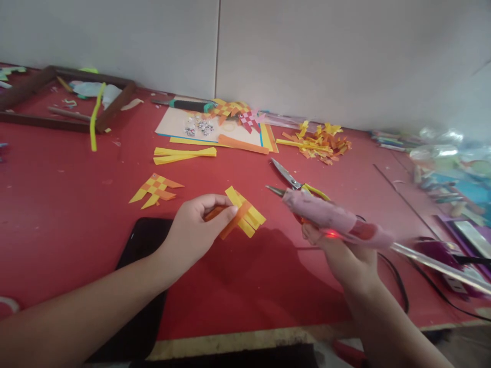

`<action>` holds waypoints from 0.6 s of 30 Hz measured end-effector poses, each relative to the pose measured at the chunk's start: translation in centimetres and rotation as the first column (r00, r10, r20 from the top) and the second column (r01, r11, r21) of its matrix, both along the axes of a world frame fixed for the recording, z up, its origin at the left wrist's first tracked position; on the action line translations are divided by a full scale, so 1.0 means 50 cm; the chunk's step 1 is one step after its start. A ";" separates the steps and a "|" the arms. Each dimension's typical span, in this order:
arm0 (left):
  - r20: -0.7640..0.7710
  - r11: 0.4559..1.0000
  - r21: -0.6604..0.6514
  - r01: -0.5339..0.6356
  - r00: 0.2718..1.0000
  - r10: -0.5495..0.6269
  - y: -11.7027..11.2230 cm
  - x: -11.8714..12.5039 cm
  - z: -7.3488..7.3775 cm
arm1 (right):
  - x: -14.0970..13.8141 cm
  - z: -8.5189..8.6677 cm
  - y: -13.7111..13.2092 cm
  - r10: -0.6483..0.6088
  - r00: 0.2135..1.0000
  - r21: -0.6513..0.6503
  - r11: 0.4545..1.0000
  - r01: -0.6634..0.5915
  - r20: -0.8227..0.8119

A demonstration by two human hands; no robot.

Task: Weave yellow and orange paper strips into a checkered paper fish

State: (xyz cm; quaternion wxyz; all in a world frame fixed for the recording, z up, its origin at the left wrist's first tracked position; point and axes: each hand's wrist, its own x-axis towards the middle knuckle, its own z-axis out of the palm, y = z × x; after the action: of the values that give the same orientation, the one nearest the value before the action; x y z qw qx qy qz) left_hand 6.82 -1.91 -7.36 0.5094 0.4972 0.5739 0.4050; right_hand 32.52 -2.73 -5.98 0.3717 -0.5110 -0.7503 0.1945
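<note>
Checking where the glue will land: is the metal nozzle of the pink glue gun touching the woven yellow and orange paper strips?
Apart. The head view shows bare red table between the pink glue gun's nozzle and the woven yellow and orange paper strips held by the left hand.

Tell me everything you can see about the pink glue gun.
The glue gun is pale pink, smudged and worn, plastic by its look, with a slim metal nozzle at its front end. A small red light glows on its underside near the grip. A clear glue stick juts out of its back. The right hand grips it from below and holds it above the red table, lying nearly level, nozzle aimed left toward the woven paper strips in the left hand, not touching them.
</note>
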 end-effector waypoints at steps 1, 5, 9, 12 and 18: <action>-0.020 1.000 0.016 0.000 1.000 0.000 0.000 -0.001 0.001 | -0.001 0.004 -0.003 0.057 0.998 -0.033 0.998 -0.057 0.003; -0.064 0.998 0.060 0.029 0.998 -0.026 -0.001 -0.002 0.006 | -0.014 0.016 -0.007 0.137 0.990 -0.078 0.988 -0.134 0.026; -0.135 0.995 0.086 0.049 0.990 -0.037 -0.002 -0.003 0.012 | -0.024 0.021 -0.007 0.136 0.989 -0.067 0.989 -0.131 0.066; -0.155 0.993 0.101 0.066 0.987 -0.049 -0.003 -0.003 0.017 | -0.025 0.021 -0.006 0.134 0.985 -0.089 0.988 -0.125 0.108; -0.210 0.989 0.123 0.086 0.976 -0.059 -0.004 -0.003 0.022 | -0.026 0.022 -0.007 0.104 0.983 -0.096 0.991 -0.090 0.152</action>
State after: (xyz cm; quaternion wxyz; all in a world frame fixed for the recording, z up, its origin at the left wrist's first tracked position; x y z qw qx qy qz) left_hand 6.66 -2.10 -6.27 0.4279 0.5896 0.5769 0.3694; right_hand 31.24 -3.06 -4.86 0.2787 -0.5036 -0.7916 0.2049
